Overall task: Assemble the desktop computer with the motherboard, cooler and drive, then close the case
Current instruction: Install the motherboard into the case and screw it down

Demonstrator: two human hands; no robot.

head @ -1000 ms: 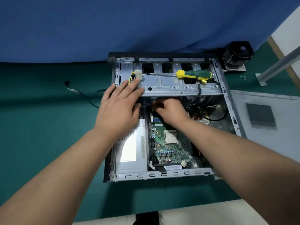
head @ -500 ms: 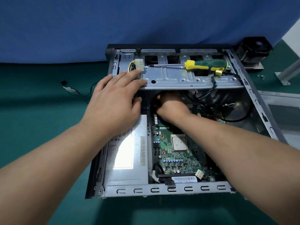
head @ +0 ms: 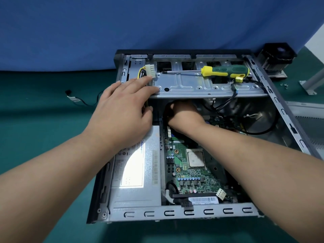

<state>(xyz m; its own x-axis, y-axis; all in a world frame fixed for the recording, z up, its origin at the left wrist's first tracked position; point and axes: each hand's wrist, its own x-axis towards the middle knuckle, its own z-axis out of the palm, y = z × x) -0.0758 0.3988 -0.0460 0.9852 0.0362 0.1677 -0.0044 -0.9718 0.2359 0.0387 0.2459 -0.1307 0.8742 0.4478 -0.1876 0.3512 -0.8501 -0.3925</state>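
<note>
The open computer case lies flat on a green mat. Inside it are the green motherboard, with its bare processor, and the silver power supply to its left. My left hand rests with straight fingers on the left end of the metal drive bracket, fingertips against a white power connector. My right hand reaches under the bracket's front edge above the motherboard's far end. Its fingers are hidden beside a black cable. The black cooler stands outside the case at the back right.
A green and yellow screwdriver lies on the drive bracket. The grey side panel lies to the right of the case. Small screws and a metal bar sit at the far right. A loose black cable lies on the mat at left.
The view has moved closer to the case. My right hand has pushed further under the drive bracket. My left hand stays on the bracket's left end.
</note>
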